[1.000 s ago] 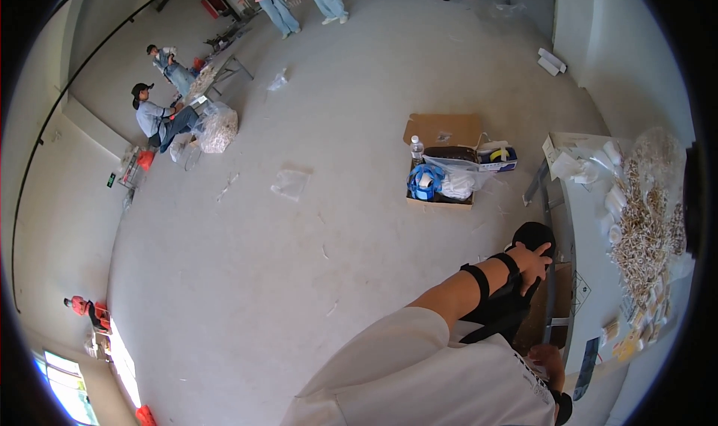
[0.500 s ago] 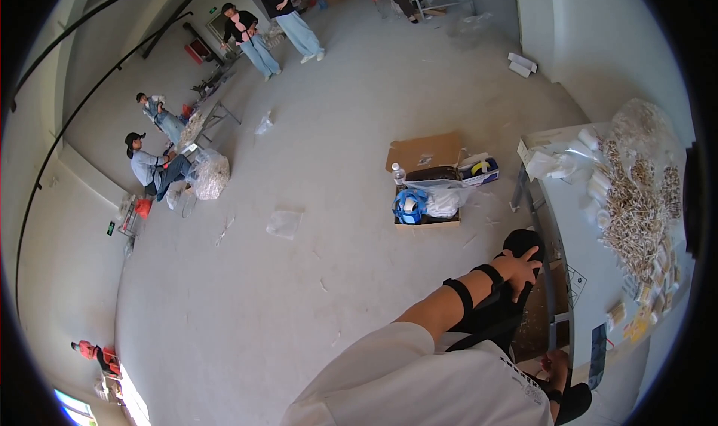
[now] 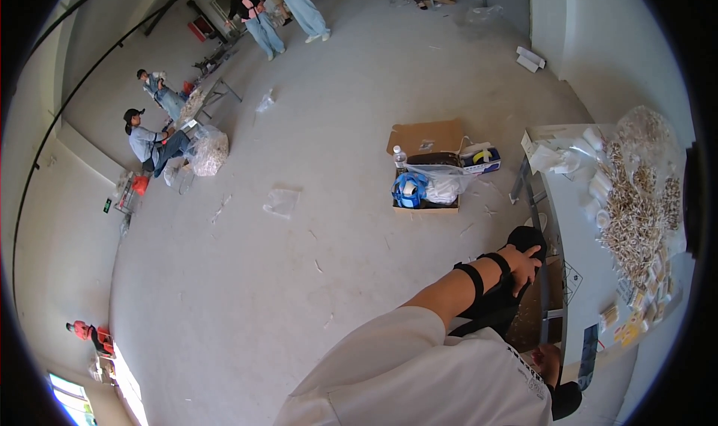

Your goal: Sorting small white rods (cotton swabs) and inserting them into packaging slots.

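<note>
My left hand [image 3: 525,267] rests on my black-clad knee [image 3: 526,237], its fingers spread and holding nothing. Two black straps circle that forearm. Close to my body, below the table edge, is my right hand [image 3: 549,362]; its fingers are mostly hidden. Beside me stands a pale table [image 3: 580,239] with a big heap of small brown-and-white sticks [image 3: 636,209], partly in a clear plastic bag [image 3: 645,125]. White rolls [image 3: 600,185] lie along the heap, and small packets [image 3: 655,287] and yellow pieces [image 3: 633,327] are nearer me. A dark flat strip [image 3: 588,356] lies at the near edge.
On the floor ahead sits an open cardboard box [image 3: 425,137] with a bottle [image 3: 399,157], a blue item [image 3: 408,190] and white bags. Flat plastic bags [image 3: 281,202] and scraps litter the floor. Several people are farther off, some by a table [image 3: 217,89] at the left.
The view has tilted slightly, so the floor box and the far people sit higher. My left hand stays on the knee. My right hand shows less clearly than before.
</note>
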The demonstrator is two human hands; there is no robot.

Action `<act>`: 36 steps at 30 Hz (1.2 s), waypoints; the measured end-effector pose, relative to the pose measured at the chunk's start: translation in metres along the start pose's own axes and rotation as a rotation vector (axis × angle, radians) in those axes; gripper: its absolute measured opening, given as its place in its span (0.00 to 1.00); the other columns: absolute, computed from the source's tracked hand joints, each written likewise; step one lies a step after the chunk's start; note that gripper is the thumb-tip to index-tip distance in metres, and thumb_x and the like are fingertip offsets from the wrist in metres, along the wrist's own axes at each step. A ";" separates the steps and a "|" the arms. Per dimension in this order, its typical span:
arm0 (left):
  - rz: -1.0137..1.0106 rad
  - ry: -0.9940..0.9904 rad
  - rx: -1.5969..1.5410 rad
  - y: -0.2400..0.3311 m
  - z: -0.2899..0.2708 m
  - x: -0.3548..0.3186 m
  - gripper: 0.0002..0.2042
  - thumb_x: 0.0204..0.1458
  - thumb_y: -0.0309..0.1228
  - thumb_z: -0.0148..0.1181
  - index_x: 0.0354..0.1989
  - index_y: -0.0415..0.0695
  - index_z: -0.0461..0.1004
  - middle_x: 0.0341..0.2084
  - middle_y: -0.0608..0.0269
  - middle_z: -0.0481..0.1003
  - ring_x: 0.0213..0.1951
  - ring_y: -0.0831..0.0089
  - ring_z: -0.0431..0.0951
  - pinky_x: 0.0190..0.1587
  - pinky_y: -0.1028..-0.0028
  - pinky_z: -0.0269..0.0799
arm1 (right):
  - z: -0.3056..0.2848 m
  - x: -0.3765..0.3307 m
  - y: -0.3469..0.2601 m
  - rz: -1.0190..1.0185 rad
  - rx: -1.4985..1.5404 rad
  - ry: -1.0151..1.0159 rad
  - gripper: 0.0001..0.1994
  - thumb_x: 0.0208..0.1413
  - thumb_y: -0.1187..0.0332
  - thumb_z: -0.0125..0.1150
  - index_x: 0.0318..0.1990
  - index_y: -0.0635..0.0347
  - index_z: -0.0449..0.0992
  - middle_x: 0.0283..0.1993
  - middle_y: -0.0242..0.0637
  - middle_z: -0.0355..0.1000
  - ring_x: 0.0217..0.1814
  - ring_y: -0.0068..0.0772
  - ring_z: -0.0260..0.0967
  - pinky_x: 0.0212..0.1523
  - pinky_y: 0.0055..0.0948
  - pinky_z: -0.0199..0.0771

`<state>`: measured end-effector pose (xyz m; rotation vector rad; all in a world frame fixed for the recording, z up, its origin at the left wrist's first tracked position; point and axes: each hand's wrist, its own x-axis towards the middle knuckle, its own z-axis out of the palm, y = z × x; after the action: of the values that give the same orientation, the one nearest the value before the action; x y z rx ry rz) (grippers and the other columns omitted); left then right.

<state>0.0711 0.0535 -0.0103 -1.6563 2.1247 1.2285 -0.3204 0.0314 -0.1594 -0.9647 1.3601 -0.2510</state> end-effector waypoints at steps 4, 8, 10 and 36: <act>0.007 -0.008 0.011 0.000 -0.002 0.001 0.37 0.39 0.48 0.71 0.62 0.60 0.68 0.72 0.70 0.38 0.70 0.56 0.15 0.59 0.33 0.45 | -0.001 0.000 -0.005 0.023 -0.030 -0.046 0.06 0.55 0.66 0.57 0.35 0.57 0.73 0.25 0.35 0.73 0.23 0.25 0.69 0.22 0.21 0.70; -0.006 0.023 0.045 0.002 -0.008 0.001 0.37 0.38 0.48 0.71 0.61 0.60 0.68 0.72 0.70 0.38 0.70 0.55 0.15 0.58 0.32 0.46 | 0.005 -0.008 -0.009 0.003 -0.011 -0.009 0.07 0.54 0.65 0.57 0.34 0.58 0.72 0.25 0.35 0.72 0.23 0.25 0.69 0.23 0.21 0.70; -0.001 0.037 0.044 0.000 -0.008 -0.001 0.37 0.38 0.48 0.72 0.61 0.60 0.68 0.72 0.69 0.38 0.70 0.54 0.15 0.57 0.32 0.47 | 0.009 -0.015 -0.015 -0.014 -0.009 -0.016 0.08 0.54 0.64 0.57 0.34 0.59 0.72 0.25 0.36 0.72 0.23 0.25 0.69 0.23 0.22 0.70; 0.052 0.047 0.057 -0.002 -0.001 0.008 0.36 0.34 0.48 0.74 0.58 0.58 0.72 0.71 0.68 0.42 0.70 0.53 0.16 0.53 0.32 0.53 | 0.000 0.014 0.021 -0.074 0.080 -0.042 0.09 0.53 0.65 0.56 0.39 0.57 0.71 0.28 0.36 0.73 0.25 0.30 0.72 0.24 0.27 0.71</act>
<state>0.0705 0.0468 -0.0153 -1.6313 2.2221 1.1430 -0.3250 0.0355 -0.1841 -0.9497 1.2681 -0.3368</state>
